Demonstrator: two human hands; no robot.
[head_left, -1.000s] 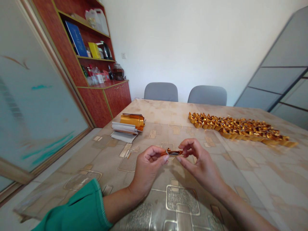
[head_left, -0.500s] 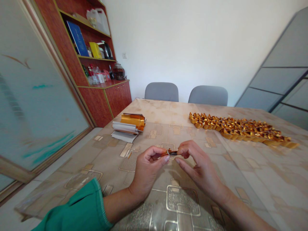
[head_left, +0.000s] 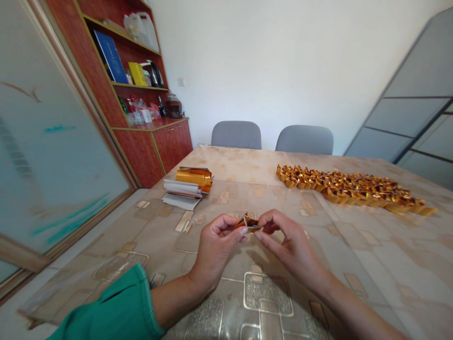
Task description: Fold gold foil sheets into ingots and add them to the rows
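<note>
A small folded piece of gold paper (head_left: pixel 250 223) is held above the table between both hands. My left hand (head_left: pixel 215 245) pinches its left end between thumb and fingers. My right hand (head_left: pixel 292 241) has its thumb and bent index finger closed on the right end. The piece shows gold faces and a pale edge, with its middle spread a little. Beyond my left hand lies a stack of gold and white paper sheets (head_left: pixel 193 178), slightly curled. Rows of folded gold paper pieces (head_left: pixel 348 186) stand close together at the right.
The table (head_left: pixel 233 165) has a patterned, shiny cover. Two grey chairs (head_left: pixel 236 134) stand at its far side, before a white wall. A red cabinet (head_left: pixel 171 141) with bottles and boxes on its shelves is at the back left, beside a frosted glass door (head_left: pixel 53 118).
The folded gold piece has spread wider and rises higher in the middle. My right thumb now touches its lower edge. The whole view has shifted slightly.
</note>
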